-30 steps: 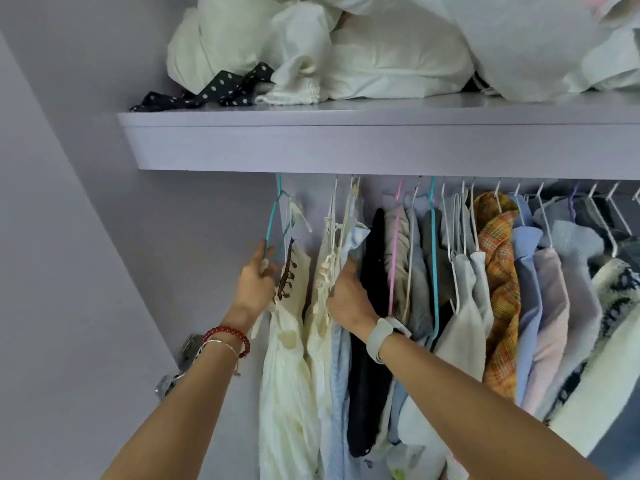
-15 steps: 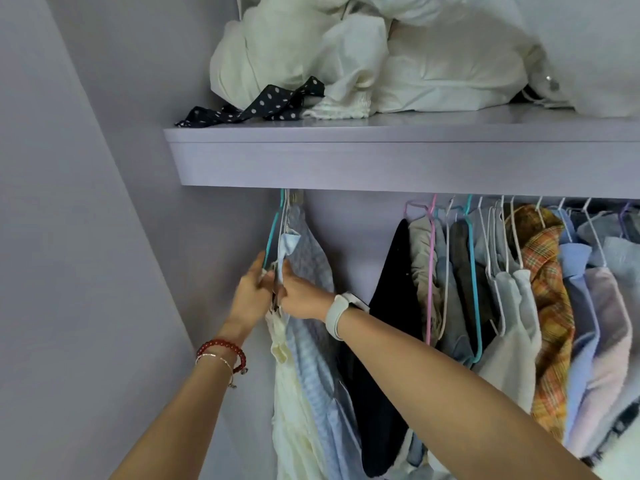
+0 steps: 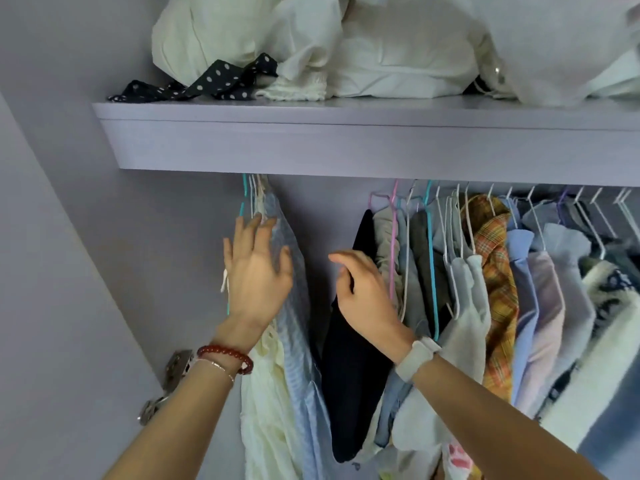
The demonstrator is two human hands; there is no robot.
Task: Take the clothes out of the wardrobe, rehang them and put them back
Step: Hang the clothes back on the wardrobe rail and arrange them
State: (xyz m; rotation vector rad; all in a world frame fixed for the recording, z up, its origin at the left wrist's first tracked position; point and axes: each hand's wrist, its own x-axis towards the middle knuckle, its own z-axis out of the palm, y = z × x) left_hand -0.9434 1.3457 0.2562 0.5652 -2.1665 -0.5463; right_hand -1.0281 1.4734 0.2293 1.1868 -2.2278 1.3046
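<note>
Inside a pale lilac wardrobe, a thick lilac shelf (image 3: 346, 140) runs across the top of our view, piled with crumpled white and cream bedding (image 3: 346, 46) and a black ribbon with white polka dots (image 3: 207, 79) that trails toward the shelf's left end. Below it, we see the clothes split into two groups with a bare stretch of back wall between them. On the left hang a few garments pressed together: a cream-white garment (image 3: 266, 410) and a light blue finely striped shirt (image 3: 298, 323), on thin wire hangers, one of them teal (image 3: 243, 195). On the right hangs the larger row, led by a black garment (image 3: 349, 375), then grey and pale blue pieces on pink, teal and white wire hangers, an orange and yellow plaid shirt (image 3: 495, 271), a pale blue shirt (image 3: 519, 306), a pale pink shirt (image 3: 550, 323) and a fluffy white garment (image 3: 606, 375) at the far right.

Our left hand (image 3: 258, 271) (a red bead bracelet (image 3: 225, 355) and a thin silver chain on its wrist) is spread wide, its fingers straight, lying against the striped shirt just under the hanger necks; it grips nothing. Our right hand (image 3: 367, 289), with a white smartwatch (image 3: 417, 358) on the wrist, reaches to the black garment's upper edge with fingers loosely bent; we cannot tell whether they pinch the cloth or only touch it. The two hands are apart, the wall gap between them. A metal door hinge (image 3: 166, 382) shows on the left panel, near the left forearm.
</note>
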